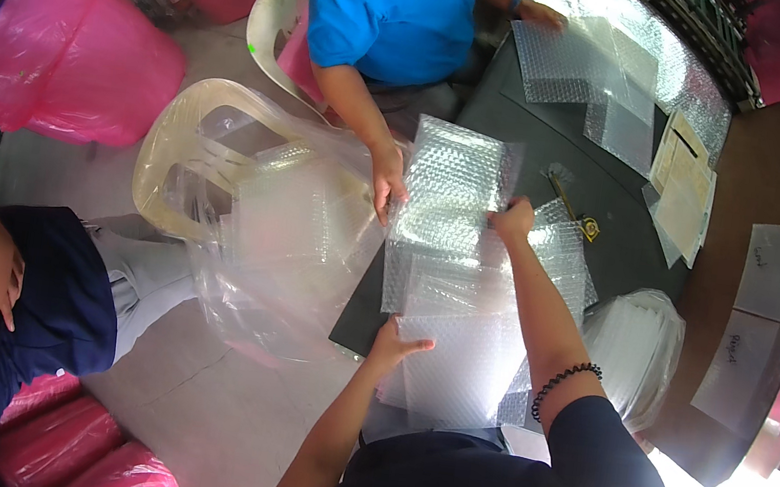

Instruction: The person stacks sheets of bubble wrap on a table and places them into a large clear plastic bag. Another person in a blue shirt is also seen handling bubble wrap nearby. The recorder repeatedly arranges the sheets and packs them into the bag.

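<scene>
1. Centrally, the person works a stack of bubble-wrap sheets point(462, 292) lying mid-frame on a dark table point(524, 123).
2. Left hand point(394, 341), lower centre, rests on the near sheet point(462, 371); its fingers are spread nearly flat, thumb out, pressing rather than gripping.
3. Right hand point(513, 218), just above centre, pinches the edge of the upper sheet point(451, 188); fingers are curled closed on it. A bead bracelet point(566, 385) circles that forearm.
4. A co-worker in blue point(391, 7), top centre, has one hand point(386, 182) on the same upper sheet's left side and another on more wrap point(581, 62) at upper right.
5. Step in hand, as I judge it: sorting or squaring sheets, one being lifted or laid. The next move calls for a light, even pull so the limp film does not fold or drag the stack.
6. Sheets look clear, glossy, dimpled, roughly rectangular, overlapping loosely.
7. Nearby: a big clear bag point(291, 250) over a pale plastic chair point(195, 149) at left, pink rolls point(80, 55) upper left, paper slips point(682, 193) at right.
</scene>
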### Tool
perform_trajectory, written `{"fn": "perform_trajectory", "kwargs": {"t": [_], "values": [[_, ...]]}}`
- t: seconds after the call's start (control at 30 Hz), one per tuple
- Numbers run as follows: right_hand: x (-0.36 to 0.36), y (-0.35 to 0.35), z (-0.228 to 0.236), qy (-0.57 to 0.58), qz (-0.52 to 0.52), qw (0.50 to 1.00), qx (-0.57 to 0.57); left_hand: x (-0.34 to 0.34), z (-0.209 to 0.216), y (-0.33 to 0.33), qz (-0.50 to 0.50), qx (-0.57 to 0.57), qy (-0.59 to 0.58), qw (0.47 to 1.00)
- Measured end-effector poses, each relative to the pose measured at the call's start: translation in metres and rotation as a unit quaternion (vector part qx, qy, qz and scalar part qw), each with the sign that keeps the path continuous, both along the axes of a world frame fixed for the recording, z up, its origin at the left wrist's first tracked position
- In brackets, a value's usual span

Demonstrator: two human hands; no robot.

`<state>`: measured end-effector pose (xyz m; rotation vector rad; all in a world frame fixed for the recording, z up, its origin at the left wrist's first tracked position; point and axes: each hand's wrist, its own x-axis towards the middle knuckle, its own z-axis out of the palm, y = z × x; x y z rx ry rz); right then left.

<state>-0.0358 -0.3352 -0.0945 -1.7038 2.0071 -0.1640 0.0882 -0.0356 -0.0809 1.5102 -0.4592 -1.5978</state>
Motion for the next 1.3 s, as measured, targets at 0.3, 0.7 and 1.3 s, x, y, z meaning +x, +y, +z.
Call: {"fn": "perform_trajectory", "kwargs": {"t": [0.3,0.7,1.3], "values": [[-0.123,0.016,0.051,-0.066,0.014,0.978,-0.196,-0.021,-0.002,-0.011,-0.033,-0.058,-0.036,0.997],[-0.043,0.29,0.164,0.206,0.359,0.893,0.175,-0.017,-0.013,-0.002,0.088,0.027,0.133,0.987],[-0.05,0.063,0.055,-0.134,-0.039,0.989,-0.039,-0.022,0.003,0.002,-0.058,-0.102,-0.057,0.991]]}}
